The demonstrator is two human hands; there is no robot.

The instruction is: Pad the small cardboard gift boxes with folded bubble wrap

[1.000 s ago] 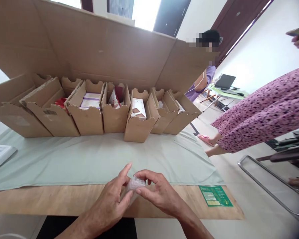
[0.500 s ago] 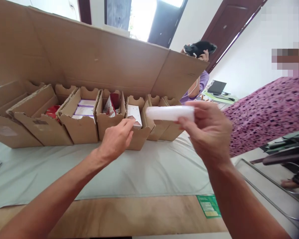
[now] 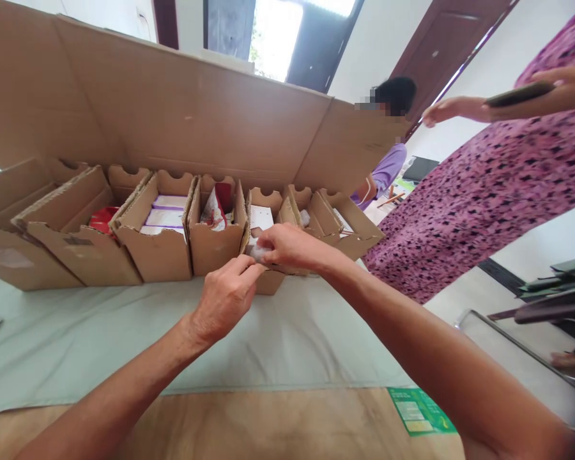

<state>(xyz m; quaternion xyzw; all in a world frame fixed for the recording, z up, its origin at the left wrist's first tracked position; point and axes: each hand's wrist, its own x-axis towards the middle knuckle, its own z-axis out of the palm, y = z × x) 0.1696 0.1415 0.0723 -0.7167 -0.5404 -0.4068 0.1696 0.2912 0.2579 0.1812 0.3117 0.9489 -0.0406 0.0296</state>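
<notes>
Crumpled plastic (image 3: 255, 251) pinched in my right hand (image 3: 290, 245), right over the white carton (image 3: 261, 216) inside this cardboard bin (image 3: 270, 284)! Left hand (image 3: 229, 298) curled at the front edge, grip unclear; neighbouring bins (image 3: 217, 245) crowd close, tall panel (image 3: 196, 108) behind.

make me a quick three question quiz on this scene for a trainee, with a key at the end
1. Multiple choice: how many cardboard bins stand in the row?
A) five
B) seven
C) nine

2. True or false: the right hand is at the leftmost bin.

3. Fill in the colour: the white packs in the third bin from the left have ____ edging.

Key:
1. B, seven.
2. False. The right hand is at the fifth bin from the left, beside the white box, and appears to hold a translucent item.
3. Purple.
</notes>
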